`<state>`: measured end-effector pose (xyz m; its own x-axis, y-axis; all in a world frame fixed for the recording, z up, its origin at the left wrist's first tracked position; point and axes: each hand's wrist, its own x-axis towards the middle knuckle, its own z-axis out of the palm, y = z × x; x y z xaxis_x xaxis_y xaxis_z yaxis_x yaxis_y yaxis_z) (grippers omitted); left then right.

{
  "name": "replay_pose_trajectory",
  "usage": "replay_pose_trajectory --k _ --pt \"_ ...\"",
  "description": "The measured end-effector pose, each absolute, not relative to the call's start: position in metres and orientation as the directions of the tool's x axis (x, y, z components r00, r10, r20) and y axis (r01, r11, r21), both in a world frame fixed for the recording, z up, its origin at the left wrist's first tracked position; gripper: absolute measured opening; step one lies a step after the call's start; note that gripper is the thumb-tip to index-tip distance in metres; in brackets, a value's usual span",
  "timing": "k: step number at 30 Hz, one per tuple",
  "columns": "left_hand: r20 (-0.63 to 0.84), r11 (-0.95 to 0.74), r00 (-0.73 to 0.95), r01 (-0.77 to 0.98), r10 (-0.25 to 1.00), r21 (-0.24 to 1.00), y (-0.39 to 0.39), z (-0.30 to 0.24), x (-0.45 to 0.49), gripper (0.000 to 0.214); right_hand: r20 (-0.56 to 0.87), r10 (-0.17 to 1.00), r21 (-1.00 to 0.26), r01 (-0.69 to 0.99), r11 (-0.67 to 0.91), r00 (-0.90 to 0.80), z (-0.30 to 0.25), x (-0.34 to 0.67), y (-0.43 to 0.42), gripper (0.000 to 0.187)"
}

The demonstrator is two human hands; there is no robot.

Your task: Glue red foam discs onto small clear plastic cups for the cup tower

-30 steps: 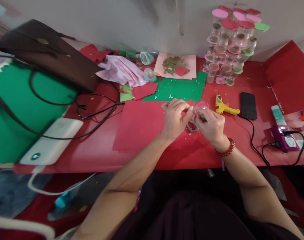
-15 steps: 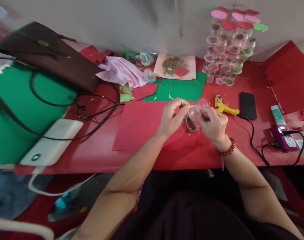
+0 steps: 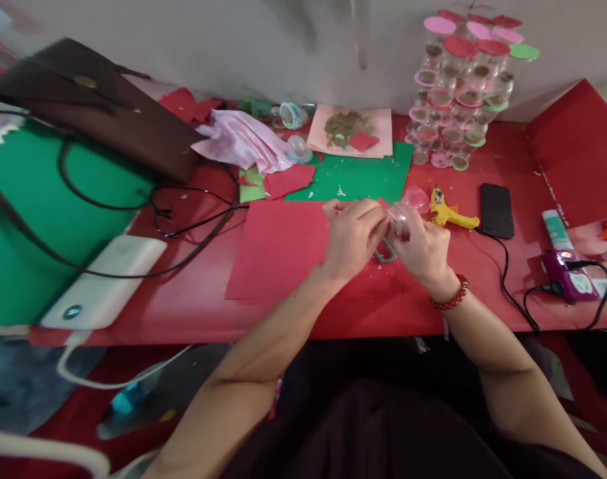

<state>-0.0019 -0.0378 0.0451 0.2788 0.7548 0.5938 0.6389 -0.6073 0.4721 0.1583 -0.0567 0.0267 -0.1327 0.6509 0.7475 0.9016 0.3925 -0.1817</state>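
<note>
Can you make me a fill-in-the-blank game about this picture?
1. The glue gun is coloured ____.
2. The beaded bracelet is on the wrist of the ____ hand.
3. The sheet partly under the pink paper is ____.
4. The phone is coloured ____.

Missing words: yellow; right; green; black.

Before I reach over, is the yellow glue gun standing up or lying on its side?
Lying on its side: seen from above, the glue gun shows its profile, handle stretched along the red table near the right hand.
</note>
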Motion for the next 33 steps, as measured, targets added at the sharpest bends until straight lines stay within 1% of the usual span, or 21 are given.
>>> replay_pose_trajectory --k 2,4,10,13,17,20,22,27,29,33 --pt "0.605 -0.618 0.288 0.642 0.742 0.453 -0.040 0.046 -0.001 0.032 0.754 0.641 -0.155 0.909 0.386 -0.143 0.026 0.158 -0.056 0.021" --pt "0.610 -0.614 0.269 0.634 0.745 0.470 -0.041 0.047 0.000 0.033 0.749 0.643 -0.143 0.908 0.395 -0.162 0.026 0.158 -0.056 0.023" --pt "0.626 -0.582 0.130 0.546 0.769 0.602 -0.041 0.046 0.001 0.027 0.739 0.639 -0.170 0.859 0.482 -0.212 0.027 0.157 -0.059 0.023" --pt "0.594 -0.561 0.084 0.458 0.800 0.690 -0.038 0.047 -0.001 0.028 0.752 0.634 -0.192 0.861 0.472 -0.180 0.027 0.159 -0.057 0.024" --pt "0.545 -0.529 0.045 0.323 0.837 0.785 -0.032 0.050 -0.007 0.022 0.801 0.594 -0.227 0.879 0.420 -0.077 0.029 0.162 -0.054 0.026" --pt "0.545 -0.531 0.048 0.306 0.837 0.790 -0.031 0.051 -0.010 0.020 0.825 0.562 -0.233 0.873 0.428 -0.055 0.029 0.163 -0.053 0.026" --pt "0.554 -0.541 0.055 0.317 0.831 0.779 -0.031 0.051 -0.010 0.017 0.821 0.569 -0.249 0.862 0.441 -0.054 0.028 0.163 -0.053 0.025" --pt "0.543 -0.520 0.042 0.361 0.838 0.774 -0.028 0.046 -0.010 0.005 0.733 0.680 -0.418 0.811 0.409 0.035 0.029 0.159 -0.055 0.021" --pt "0.535 -0.511 0.039 0.360 0.844 0.781 -0.026 0.042 -0.011 0.008 0.717 0.694 -0.449 0.800 0.398 0.058 0.031 0.158 -0.056 0.020" --pt "0.523 -0.495 0.026 0.366 0.852 0.788 -0.020 0.039 -0.015 0.014 0.717 0.693 -0.453 0.805 0.382 0.075 0.033 0.158 -0.056 0.021"
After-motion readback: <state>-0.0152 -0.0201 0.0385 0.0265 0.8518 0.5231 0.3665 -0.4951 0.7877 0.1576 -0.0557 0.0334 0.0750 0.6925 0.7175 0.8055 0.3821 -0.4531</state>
